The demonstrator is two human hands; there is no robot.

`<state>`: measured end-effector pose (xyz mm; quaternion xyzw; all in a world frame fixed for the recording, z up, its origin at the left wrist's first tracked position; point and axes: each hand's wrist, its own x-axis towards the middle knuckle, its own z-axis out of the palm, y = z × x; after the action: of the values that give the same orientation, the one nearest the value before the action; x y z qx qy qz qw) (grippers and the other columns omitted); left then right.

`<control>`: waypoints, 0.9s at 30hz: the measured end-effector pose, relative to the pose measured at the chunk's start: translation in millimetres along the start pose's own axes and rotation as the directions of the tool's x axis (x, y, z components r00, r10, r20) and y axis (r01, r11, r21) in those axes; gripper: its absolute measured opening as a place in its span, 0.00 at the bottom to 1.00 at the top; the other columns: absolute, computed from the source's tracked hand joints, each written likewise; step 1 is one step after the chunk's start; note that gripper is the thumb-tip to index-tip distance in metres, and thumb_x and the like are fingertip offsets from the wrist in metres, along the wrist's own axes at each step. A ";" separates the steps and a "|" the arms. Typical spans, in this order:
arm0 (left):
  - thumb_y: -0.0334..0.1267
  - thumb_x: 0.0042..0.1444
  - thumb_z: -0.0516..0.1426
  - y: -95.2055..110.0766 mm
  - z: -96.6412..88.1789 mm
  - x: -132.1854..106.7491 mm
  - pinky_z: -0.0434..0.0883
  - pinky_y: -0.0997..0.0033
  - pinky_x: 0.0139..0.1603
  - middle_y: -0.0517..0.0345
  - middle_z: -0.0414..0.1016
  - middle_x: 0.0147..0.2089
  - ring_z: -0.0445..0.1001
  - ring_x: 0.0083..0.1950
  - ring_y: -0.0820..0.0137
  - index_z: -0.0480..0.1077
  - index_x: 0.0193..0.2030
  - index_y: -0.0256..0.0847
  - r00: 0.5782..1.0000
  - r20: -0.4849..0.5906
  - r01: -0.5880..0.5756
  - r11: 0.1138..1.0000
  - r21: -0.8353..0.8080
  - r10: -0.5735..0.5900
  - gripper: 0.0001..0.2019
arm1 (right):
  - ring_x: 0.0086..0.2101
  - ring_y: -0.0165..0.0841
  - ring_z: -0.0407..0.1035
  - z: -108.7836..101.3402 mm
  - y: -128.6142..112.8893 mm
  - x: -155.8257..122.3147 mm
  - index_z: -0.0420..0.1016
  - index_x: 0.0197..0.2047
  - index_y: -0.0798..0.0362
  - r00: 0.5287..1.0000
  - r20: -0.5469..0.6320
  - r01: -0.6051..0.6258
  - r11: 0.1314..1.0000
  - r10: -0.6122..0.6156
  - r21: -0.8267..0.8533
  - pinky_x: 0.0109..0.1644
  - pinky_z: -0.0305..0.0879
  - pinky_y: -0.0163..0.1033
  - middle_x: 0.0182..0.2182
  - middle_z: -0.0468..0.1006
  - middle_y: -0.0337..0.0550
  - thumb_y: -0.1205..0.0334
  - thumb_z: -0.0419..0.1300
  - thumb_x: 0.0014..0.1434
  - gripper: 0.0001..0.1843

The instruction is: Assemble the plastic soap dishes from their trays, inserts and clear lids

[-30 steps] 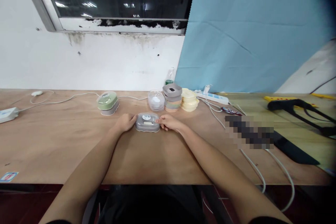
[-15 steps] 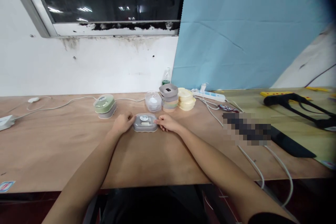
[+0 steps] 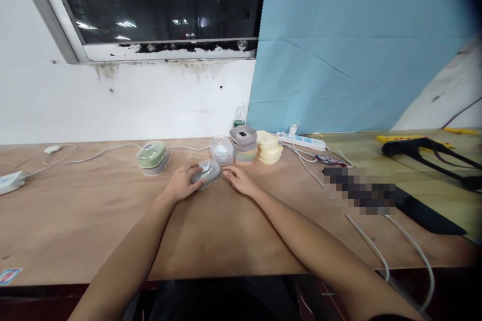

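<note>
A small grey box with a clear lid and a white label (image 3: 213,176) sits on the table in front of me, turned at an angle. My left hand (image 3: 183,182) has its thumb and fingers around the box's left end. Just off its right side, my right hand (image 3: 241,179) holds nothing, its fingers stretched out. Behind the box stand a stack of clear lids (image 3: 221,150), a stack of grey and coloured box parts (image 3: 244,143) and a stack of pale yellow parts (image 3: 268,147). To the left, a green box (image 3: 151,154) rests on a grey one (image 3: 155,168).
A bottle with green in it (image 3: 240,115) stands by the wall. A white power strip (image 3: 302,141) and loose cables lie at the back right, near a black flat object (image 3: 425,209) and a black frame-like item (image 3: 417,153). A white adapter (image 3: 11,182) lies far left.
The grey box has turned from square-on to a slant. My left hand has shifted over its left end. My right hand has come off the box and opened. The view has tilted slightly.
</note>
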<state>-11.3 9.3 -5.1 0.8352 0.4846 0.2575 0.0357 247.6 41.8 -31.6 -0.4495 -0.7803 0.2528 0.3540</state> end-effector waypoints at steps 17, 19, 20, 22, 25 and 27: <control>0.51 0.59 0.50 -28.6 -4.7 -3.5 0.60 0.48 0.56 0.41 0.66 0.60 0.62 0.59 0.46 0.67 0.60 0.43 0.835 -0.285 0.547 0.770 0.330 -0.471 0.25 | 0.30 0.31 0.68 -1.5 -8.9 -4.1 0.78 0.41 0.52 0.996 0.093 0.027 0.978 -0.008 -0.205 0.32 0.55 0.34 0.28 0.77 0.40 0.53 0.58 0.59 0.14; 0.49 0.59 0.50 -29.4 -3.2 -4.0 0.61 0.48 0.56 0.41 0.65 0.61 0.61 0.59 0.46 0.66 0.60 0.42 0.837 -0.287 0.544 0.766 0.342 -0.466 0.25 | 0.30 0.31 0.68 -3.1 -6.6 -3.3 0.79 0.39 0.52 0.998 0.065 0.039 0.977 -0.026 -0.210 0.33 0.55 0.34 0.28 0.78 0.41 0.53 0.57 0.59 0.13; 0.49 0.59 0.50 -30.1 -2.6 -4.4 0.61 0.47 0.56 0.41 0.64 0.62 0.61 0.60 0.46 0.65 0.61 0.42 0.837 -0.289 0.543 0.766 0.343 -0.464 0.25 | 0.30 0.31 0.69 -4.8 -4.6 -2.7 0.79 0.38 0.51 0.999 0.041 0.041 0.976 -0.033 -0.212 0.33 0.55 0.34 0.29 0.79 0.41 0.54 0.57 0.59 0.13; 0.48 0.60 0.49 -32.0 -1.7 -5.2 0.61 0.46 0.56 0.41 0.63 0.63 0.60 0.60 0.45 0.64 0.62 0.42 0.838 -0.290 0.542 0.770 0.336 -0.463 0.25 | 0.30 0.31 0.69 -10.0 1.4 -0.8 0.79 0.37 0.51 0.999 -0.035 0.027 0.976 -0.035 -0.214 0.33 0.56 0.34 0.30 0.79 0.41 0.54 0.55 0.60 0.14; 0.48 0.61 0.48 -34.8 -0.7 -5.8 0.60 0.46 0.56 0.41 0.62 0.63 0.59 0.61 0.45 0.64 0.62 0.41 0.834 -0.291 0.547 0.771 0.326 -0.469 0.25 | 0.29 0.32 0.69 -23.1 14.1 2.9 0.78 0.38 0.52 0.968 -0.253 -0.042 0.978 -0.011 -0.204 0.33 0.57 0.34 0.29 0.79 0.42 0.53 0.52 0.61 0.16; 0.49 0.60 0.48 -36.0 0.4 -5.7 0.60 0.46 0.57 0.40 0.62 0.64 0.59 0.61 0.45 0.63 0.63 0.41 0.834 -0.287 0.547 0.769 0.331 -0.471 0.26 | 0.29 0.33 0.68 -34.7 24.3 5.1 0.77 0.39 0.53 0.905 -0.425 -0.090 0.977 0.000 -0.192 0.34 0.58 0.35 0.29 0.78 0.43 0.52 0.51 0.61 0.17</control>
<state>-41.9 23.7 -18.8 0.6328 0.7366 0.2107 -0.1125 285.6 60.2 -25.7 -0.5458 -0.6966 0.0750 0.4596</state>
